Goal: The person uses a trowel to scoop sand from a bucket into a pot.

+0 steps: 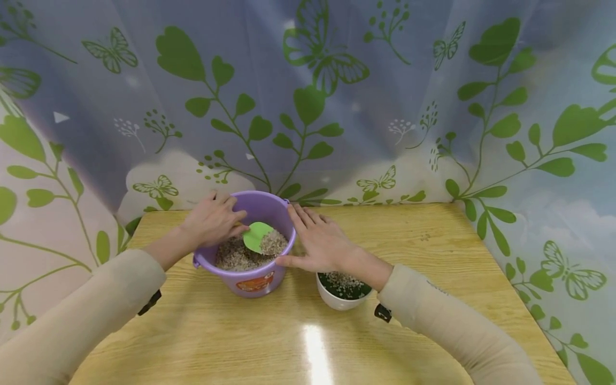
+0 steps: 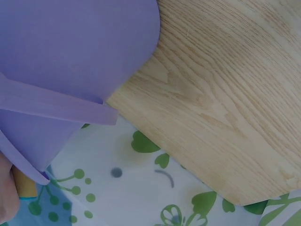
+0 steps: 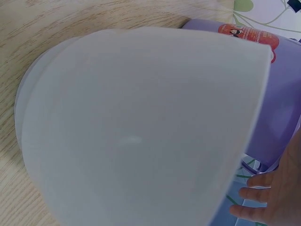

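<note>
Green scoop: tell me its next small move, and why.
Probably lift the green scoop gently, keeping it level: the left hand holds it inside the purple bucket, pale grains sit on its blade and could spill, and the right hand touches the bucket's rim, which may help steady it.

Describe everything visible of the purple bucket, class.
The purple bucket looks plastic, with lugs at its rim and a red label. It stands upright on the wooden table, left of the white bowl, and holds pale grains. A green scoop inside is held by the left hand; the right hand appears to touch its rim.
</note>
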Demonstrator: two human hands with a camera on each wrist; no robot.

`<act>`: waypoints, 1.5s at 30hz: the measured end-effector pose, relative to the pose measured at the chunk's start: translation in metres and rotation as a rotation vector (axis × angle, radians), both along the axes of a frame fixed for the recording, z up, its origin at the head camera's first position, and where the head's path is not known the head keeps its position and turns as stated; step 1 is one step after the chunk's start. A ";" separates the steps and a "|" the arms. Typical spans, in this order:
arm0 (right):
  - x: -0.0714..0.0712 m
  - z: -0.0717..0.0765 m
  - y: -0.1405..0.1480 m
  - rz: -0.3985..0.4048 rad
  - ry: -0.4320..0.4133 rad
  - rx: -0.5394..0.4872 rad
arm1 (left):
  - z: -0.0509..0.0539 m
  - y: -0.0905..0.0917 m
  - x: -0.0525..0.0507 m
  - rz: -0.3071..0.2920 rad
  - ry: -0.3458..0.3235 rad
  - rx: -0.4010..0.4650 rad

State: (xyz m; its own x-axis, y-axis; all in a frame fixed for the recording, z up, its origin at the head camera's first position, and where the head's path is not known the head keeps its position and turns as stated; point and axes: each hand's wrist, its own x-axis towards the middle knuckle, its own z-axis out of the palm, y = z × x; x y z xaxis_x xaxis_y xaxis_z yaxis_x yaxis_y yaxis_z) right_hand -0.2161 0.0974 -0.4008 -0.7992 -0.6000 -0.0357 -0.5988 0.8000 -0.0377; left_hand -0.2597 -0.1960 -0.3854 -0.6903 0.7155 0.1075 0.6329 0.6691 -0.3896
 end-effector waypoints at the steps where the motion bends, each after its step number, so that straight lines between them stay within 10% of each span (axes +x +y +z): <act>1: 0.000 0.000 0.000 0.000 0.001 -0.001 | 0.001 -0.001 0.000 0.002 0.000 0.004; 45: 0.000 0.000 0.000 0.005 0.018 -0.038 | 0.010 -0.017 0.014 0.016 0.045 0.148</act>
State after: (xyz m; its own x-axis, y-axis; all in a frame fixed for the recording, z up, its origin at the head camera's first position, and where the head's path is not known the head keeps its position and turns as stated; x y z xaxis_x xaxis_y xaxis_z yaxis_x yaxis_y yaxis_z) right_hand -0.2158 0.0978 -0.4006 -0.7963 -0.6048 0.0018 -0.6039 0.7950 -0.0574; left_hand -0.2460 -0.2131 -0.3757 -0.6936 0.6784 0.2421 0.6059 0.7312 -0.3134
